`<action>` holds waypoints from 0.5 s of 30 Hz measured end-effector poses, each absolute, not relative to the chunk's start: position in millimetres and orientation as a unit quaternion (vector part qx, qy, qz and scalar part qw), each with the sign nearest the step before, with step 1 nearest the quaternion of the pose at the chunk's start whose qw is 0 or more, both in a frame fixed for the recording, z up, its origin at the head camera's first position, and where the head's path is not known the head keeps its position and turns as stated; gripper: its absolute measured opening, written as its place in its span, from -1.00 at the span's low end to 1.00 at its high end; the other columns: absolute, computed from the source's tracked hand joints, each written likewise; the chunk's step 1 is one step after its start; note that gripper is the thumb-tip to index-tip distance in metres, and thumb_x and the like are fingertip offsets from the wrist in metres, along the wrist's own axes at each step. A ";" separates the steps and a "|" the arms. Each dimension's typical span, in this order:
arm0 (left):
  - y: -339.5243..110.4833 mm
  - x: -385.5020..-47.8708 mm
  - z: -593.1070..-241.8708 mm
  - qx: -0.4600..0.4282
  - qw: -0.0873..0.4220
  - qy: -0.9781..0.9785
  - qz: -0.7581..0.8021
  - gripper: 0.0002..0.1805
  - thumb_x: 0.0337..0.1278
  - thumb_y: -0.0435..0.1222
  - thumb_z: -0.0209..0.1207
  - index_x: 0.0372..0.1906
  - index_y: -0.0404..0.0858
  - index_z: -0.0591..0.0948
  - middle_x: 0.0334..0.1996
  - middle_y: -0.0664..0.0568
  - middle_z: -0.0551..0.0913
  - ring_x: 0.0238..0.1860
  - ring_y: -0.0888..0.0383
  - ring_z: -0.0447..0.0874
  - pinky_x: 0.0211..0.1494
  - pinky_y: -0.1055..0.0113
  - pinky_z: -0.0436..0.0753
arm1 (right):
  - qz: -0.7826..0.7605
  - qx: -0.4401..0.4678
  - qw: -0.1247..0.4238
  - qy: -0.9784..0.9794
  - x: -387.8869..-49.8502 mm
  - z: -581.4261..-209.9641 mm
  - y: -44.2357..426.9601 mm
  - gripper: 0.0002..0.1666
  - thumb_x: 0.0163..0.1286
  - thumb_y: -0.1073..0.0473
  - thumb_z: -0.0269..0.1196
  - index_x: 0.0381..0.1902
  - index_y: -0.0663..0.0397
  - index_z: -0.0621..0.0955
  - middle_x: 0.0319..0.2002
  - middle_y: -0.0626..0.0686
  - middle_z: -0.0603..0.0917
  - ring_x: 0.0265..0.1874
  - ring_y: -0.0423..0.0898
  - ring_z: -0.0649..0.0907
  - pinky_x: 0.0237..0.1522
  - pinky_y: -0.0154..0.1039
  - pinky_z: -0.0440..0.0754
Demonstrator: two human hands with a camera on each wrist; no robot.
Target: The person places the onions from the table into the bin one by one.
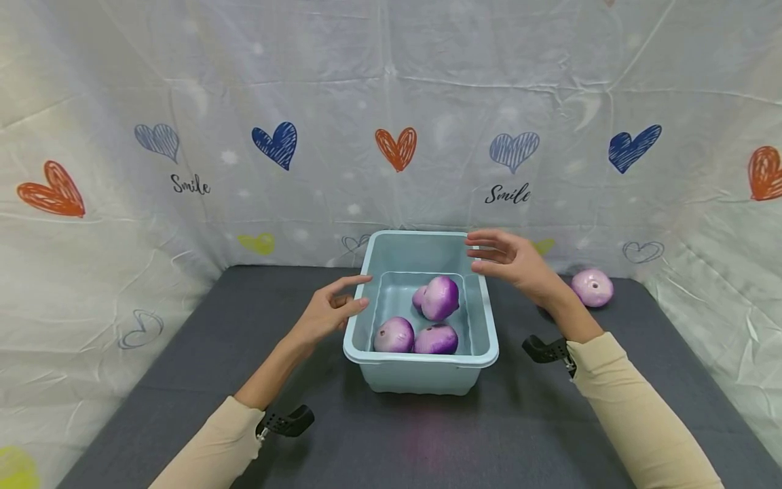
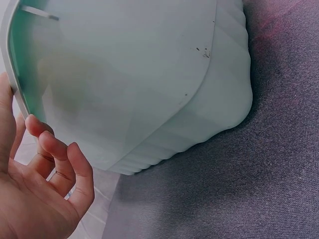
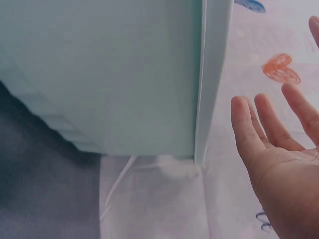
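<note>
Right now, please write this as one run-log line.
bin: holds onions | left hand: by bin's left side | right hand: empty, by bin's right side | lone onion: on table

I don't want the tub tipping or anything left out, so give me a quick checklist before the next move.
1. Light blue tub upright on the dark tablecloth: ok, it stands level.
2. Red onions in the tub lying below the rim: ok.
3. No onion outside the tub: not ok, a lone onion lies on the cloth beyond the right wrist.
4. Right hand free: ok, it is empty, fingers extended near the tub's far right corner.
5. Left hand gripping firmly: cannot tell, its fingers are at the left rim, but pressure does not show.
</note>
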State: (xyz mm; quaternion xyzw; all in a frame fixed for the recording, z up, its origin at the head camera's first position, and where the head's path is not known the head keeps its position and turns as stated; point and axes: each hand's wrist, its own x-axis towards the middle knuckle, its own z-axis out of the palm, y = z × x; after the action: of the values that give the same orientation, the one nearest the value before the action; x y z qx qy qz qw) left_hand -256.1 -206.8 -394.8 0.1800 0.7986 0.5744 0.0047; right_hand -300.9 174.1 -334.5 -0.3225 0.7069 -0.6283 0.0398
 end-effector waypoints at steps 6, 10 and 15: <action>-206.3 -256.4 -394.8 0.182 0.006 0.798 0.574 -0.46 0.43 -0.19 0.25 0.43 -0.17 0.49 -0.67 -0.01 0.30 -0.62 0.15 0.27 -0.44 0.25 0.35 | -0.615 -0.289 0.024 0.733 -299.3 -340.5 195.5 -0.38 0.44 0.24 0.35 0.40 0.21 0.47 0.34 0.26 0.46 0.32 0.22 0.47 0.18 -0.12 0.52; -206.4 -256.2 -394.4 0.181 0.007 0.799 0.573 -0.48 0.43 -0.18 0.25 0.42 -0.11 0.51 -0.67 -0.01 0.31 -0.62 0.15 0.27 -0.42 0.24 0.36 | -0.603 -0.260 0.014 0.754 -297.8 -344.9 212.4 -0.41 0.45 0.18 0.36 0.38 0.15 0.50 0.31 0.17 0.52 0.30 0.15 0.51 0.18 -0.15 0.52; -206.7 -256.2 -394.5 0.178 0.005 0.802 0.570 -0.47 0.44 -0.18 0.24 0.43 -0.14 0.50 -0.67 -0.03 0.32 -0.62 0.06 0.27 -0.43 0.22 0.35 | -0.597 -0.245 -0.001 0.764 -296.8 -352.9 234.0 -0.45 0.49 0.19 0.31 0.37 0.19 0.49 0.29 0.18 0.52 0.28 0.18 0.52 0.14 -0.25 0.53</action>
State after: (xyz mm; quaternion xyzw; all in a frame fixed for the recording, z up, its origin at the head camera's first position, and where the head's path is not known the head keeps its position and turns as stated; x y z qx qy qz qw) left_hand -256.2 -206.7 -394.5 0.1783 0.8019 0.5703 0.0046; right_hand -296.8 234.0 -352.9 -0.2452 0.7637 -0.5972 -0.0014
